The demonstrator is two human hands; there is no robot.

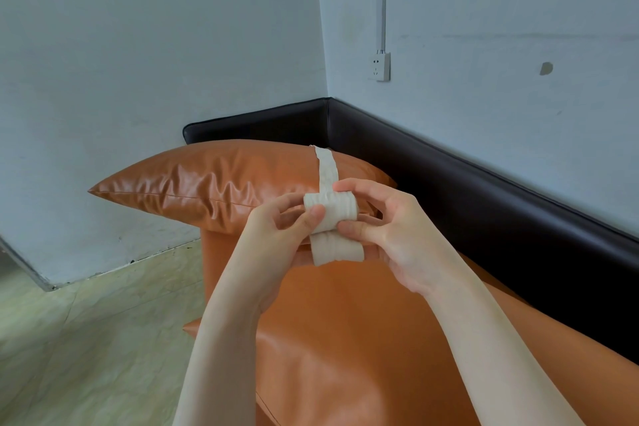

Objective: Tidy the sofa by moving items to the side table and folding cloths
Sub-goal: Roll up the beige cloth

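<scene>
Two bare hands work in the head view, raised over an orange leather sofa (345, 339). Between them is a narrow cream cloth strip (332, 214), partly wound or folded into a small bundle. The left hand (276, 228) has a narrow grip, its thumb pressing the front of the bundle and its fingers curled behind. The right hand (387, 228) pinches the bundle's other end between thumb and fingers. One loose tail of the strip runs up and away, draped over the orange cushion (214, 183) that sits on the sofa arm; a second loop hangs just below the hands.

What looks most likely to go wrong is the bundle springing open: the ribbed fabric seems stretchy, and both grips are light pinches on a small roll. If either thumb shifts to take the next turn, the layers may slide and unwind. The draped tail could also catch on the cushion's edge and pull the roll askew. No side table shows here, so the carry there cannot be judged.
</scene>
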